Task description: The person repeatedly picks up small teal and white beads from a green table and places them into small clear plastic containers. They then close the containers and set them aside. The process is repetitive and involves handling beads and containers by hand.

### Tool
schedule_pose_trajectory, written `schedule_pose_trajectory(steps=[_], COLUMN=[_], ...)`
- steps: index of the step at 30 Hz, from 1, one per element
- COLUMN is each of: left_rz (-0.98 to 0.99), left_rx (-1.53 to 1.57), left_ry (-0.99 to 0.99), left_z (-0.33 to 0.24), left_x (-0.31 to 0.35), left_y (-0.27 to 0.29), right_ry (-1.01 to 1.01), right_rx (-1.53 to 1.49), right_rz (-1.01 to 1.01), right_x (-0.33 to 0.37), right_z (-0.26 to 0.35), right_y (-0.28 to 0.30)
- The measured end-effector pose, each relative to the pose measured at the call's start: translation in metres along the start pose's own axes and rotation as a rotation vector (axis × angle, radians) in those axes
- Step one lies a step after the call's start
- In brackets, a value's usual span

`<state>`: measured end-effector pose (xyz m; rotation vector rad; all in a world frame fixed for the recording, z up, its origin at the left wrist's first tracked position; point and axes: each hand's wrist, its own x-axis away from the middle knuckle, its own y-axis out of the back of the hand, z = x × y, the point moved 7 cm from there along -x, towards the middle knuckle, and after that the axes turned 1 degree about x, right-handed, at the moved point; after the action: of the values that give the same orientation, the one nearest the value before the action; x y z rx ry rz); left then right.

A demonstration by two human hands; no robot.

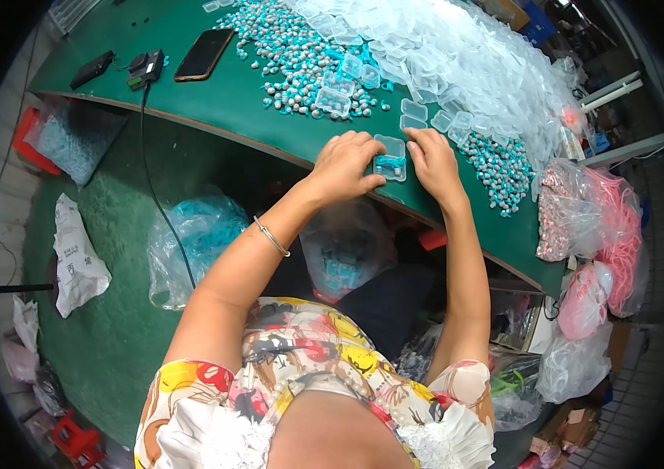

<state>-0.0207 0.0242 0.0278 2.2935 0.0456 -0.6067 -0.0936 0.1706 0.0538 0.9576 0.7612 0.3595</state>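
Note:
A small clear plastic box [390, 166] lies with its lid folded back near the table's front edge, between my hands. Turquoise cord pieces [387, 162] fill its lower half. My left hand [345, 166] is bent around the box's left side, thumb at its near left corner and fingertips beside the lid. Along the right side, my right hand [434, 162] curls its fingers, with thumb and forefinger at the edge of the lid. Just beyond stands another open clear box [413, 114]. How firmly the right fingers press is hard to make out.
Turquoise and silver beads [277, 39] spread over the green table [230, 102], with a pile of clear boxes [457, 59] behind. More beads [498, 168] lie at right. A phone [204, 55] and a cabled device [144, 69] sit at left. Pink cord [621, 234] hangs at far right.

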Motion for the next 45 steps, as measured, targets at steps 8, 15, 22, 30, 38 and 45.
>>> schedule_pose_trajectory(steps=[8, 15, 22, 30, 38, 45], left_rz=[-0.008, -0.082, -0.046, -0.161, 0.111, -0.245], left_rx=[0.085, -0.043, 0.013, 0.149, 0.043, -0.164], left_ry=[0.067, -0.104, -0.135, -0.096, -0.194, -0.092], left_z=[0.0, -0.009, -0.011, -0.018, -0.049, -0.021], left_x=[0.002, 0.005, 0.006, 0.02, 0.064, -0.005], left_y=[0.002, 0.003, -0.003, 0.004, -0.038, 0.03], right_ry=[-0.086, 0.183, 0.136, -0.027, -0.16, -0.308], right_rx=[-0.143, -0.191, -0.25, -0.557, 0.322, 0.363], right_rz=[0.066, 0.012, 0.024, 0.127, 0.235, 0.378], right_x=[-0.004, 0.024, 0.036, -0.002, -0.058, -0.07], right_z=[-0.002, 0.026, 0.031, 0.004, -0.062, -0.074], right_y=[-0.003, 0.013, -0.003, -0.004, -0.023, -0.015])
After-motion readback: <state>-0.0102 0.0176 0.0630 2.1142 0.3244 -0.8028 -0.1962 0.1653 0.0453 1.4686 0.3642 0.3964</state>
